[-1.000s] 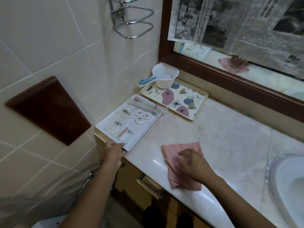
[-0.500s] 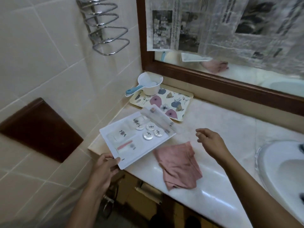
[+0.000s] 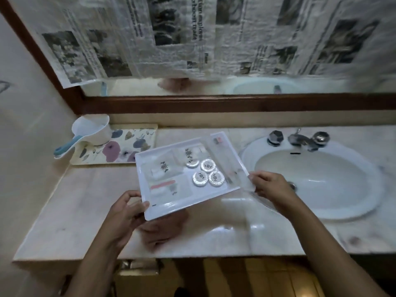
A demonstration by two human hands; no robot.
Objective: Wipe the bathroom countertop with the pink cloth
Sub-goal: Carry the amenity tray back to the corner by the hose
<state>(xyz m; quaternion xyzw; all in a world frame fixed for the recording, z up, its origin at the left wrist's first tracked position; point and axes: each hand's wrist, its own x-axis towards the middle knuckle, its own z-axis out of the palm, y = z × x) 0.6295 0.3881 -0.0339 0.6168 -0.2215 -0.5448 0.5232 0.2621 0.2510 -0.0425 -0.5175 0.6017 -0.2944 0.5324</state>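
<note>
Both my hands hold a white tray (image 3: pixel 199 202) of small toiletries above the marble countertop (image 3: pixel 81 200). My left hand (image 3: pixel 126 213) grips the tray's near left corner, thumb on top. My right hand (image 3: pixel 270 185) pinches its right edge by a clear plastic packet. The pink cloth (image 3: pixel 162 230) lies on the countertop under the tray, blurred and mostly hidden, with neither hand on it.
A floral tray (image 3: pixel 120 148) with a white dipper (image 3: pixel 90 131) on it sits at the back left against the wall. A white sink (image 3: pixel 317 181) with taps (image 3: pixel 300 138) fills the right side. A wood-framed mirror covered with newspaper stands behind.
My right hand left the pink cloth and took the white tray's right edge. The tray has been lifted and carried right, from the left wall to above the cloth.
</note>
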